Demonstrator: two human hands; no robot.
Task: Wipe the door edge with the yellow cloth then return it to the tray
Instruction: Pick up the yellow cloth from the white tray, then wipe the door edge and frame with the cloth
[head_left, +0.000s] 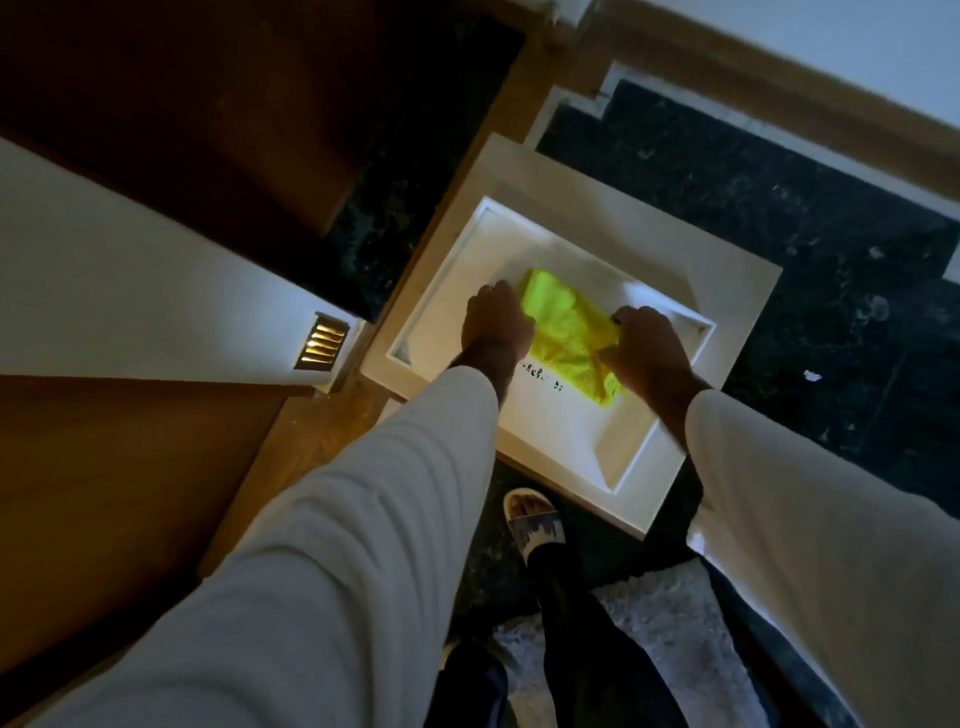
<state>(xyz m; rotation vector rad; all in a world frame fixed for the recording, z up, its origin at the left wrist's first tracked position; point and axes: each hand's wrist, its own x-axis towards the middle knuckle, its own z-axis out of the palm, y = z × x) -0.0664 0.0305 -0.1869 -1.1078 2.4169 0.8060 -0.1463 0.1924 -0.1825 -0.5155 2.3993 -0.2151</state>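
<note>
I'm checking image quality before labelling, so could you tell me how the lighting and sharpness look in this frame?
Head view: dim overall, dark floor nearly black; the tray interior and yellow cloth glow overexposed; both hands, left hand and right hand, are silhouetted; wide-angle bending and slight softness at the edges.

A bright yellow cloth (569, 332), crumpled and partly folded, lies inside a shallow white tray (613, 228) on the floor. It stretches between the left hand (496, 325) and right hand (647, 348), both gripping its ends. The door edge (156, 291), white, stands left of the left hand.
</note>
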